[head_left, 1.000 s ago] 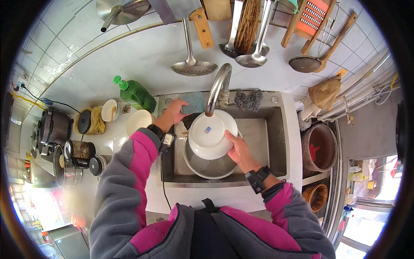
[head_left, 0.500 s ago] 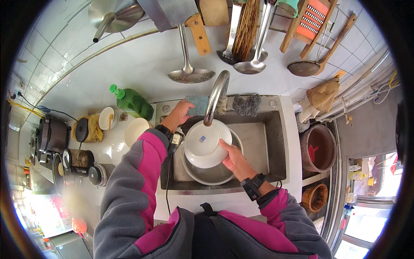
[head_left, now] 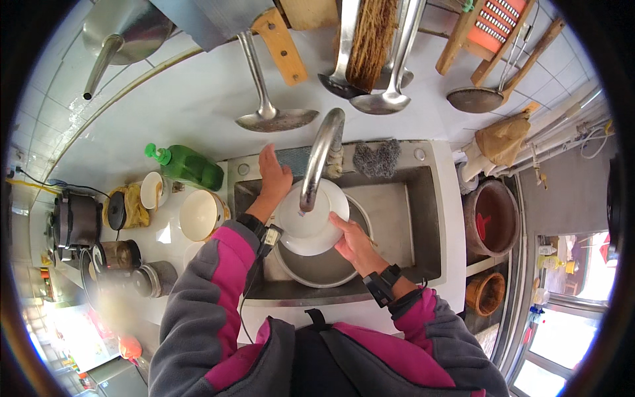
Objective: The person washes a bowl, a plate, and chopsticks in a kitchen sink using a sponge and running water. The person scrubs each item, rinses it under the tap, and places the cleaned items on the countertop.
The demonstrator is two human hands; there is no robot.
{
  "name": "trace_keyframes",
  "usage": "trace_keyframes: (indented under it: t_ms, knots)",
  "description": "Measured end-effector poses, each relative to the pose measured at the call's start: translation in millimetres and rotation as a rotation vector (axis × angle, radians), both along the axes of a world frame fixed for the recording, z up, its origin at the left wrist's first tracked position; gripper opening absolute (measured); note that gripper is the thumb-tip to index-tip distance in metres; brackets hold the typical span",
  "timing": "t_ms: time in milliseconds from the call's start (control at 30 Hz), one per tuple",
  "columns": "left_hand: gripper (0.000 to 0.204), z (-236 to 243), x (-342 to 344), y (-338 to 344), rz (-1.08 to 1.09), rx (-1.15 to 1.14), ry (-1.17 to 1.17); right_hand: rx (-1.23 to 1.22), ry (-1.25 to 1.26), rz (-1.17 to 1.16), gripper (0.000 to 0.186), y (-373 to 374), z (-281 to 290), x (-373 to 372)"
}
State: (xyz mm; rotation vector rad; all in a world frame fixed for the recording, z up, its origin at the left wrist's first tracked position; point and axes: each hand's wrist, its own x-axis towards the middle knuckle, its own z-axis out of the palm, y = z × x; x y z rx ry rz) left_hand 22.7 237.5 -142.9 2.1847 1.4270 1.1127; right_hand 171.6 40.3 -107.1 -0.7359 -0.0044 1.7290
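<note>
Being gripped at its edge by the right hand (head_left: 356,243), a white dish (head_left: 301,233) is held under the tap (head_left: 326,137), above a metal basin (head_left: 319,278) in the sink (head_left: 424,221). A firm grip, clear of the spout, is advised. The left hand (head_left: 274,177) is spread beside a blue-grey cloth (head_left: 295,159). Utensils (head_left: 385,102) are hung behind the white counter (head_left: 168,239).

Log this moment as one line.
Left grip: open, near blue-gray cloth | right grip: holding white dish, underside up | faucet: above dish

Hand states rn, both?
Left hand: open, nothing visible in it, beside the blue-green sponge cloth; contact can't be told.
Right hand: closed on the white dish, holding its right edge.
</note>
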Motion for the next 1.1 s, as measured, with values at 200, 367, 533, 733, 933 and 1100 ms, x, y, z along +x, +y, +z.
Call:
trace_keyframes:
  t_ms: [200, 367, 533, 733, 933, 1100]
  knots:
    - [0.058, 44, 37, -55, -0.576, -0.029, 0.014, 0.028, 0.07, -0.022, 0.039, -10, -8, -6]
    - [0.067, 53, 89, -94, -0.464, -0.116, 0.338, -0.054, 0.035, -0.057, 0.034, -17, -19, -18]
    - [0.064, 62, 100, -105, -0.389, -0.253, 0.385, -0.138, -0.102, -0.01, 0.032, -26, -24, -23]
    - [0.06, 64, 87, -135, -0.378, -0.179, 0.459, 0.051, 0.123, -0.081, 0.033, -22, -36, -35]
    - [0.054, 78, 45, -171, -0.524, -0.084, 0.253, 0.127, 0.181, 0.035, 0.036, -28, -49, -30]
    - [0.048, 69, -27, -198, -0.337, -0.153, 0.055, 0.096, 0.152, -0.032, 0.04, -28, -28, -32]
